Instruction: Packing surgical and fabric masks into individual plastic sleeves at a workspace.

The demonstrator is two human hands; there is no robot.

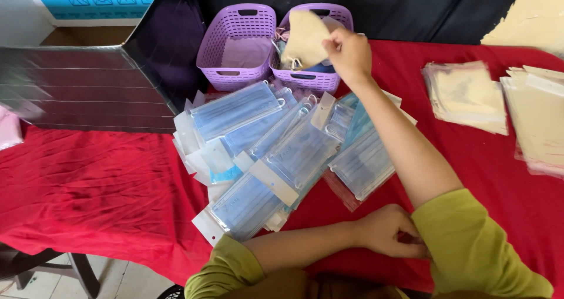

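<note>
Red cloth [106, 181] is spread; a soft, light beige mask [304, 40] is pinched at its edge by the right hand [348, 53], best held there, while the left hand [385, 231] is rested loosely closed, apart.

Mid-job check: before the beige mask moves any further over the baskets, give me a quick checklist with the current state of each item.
1. Right hand grips the beige mask: ok, pinched at its edge.
2. Mask over the right purple basket: ok, held above it.
3. Left purple basket has room: ok, looks nearly bare inside.
4. Left hand free: cannot tell, fingers tucked against the right sleeve.
5. Packaged blue masks stable on the red tablecloth: ok, fanned in a loose pile.
6. Stacks of clear pouches within reach: ok, on the right.
</note>
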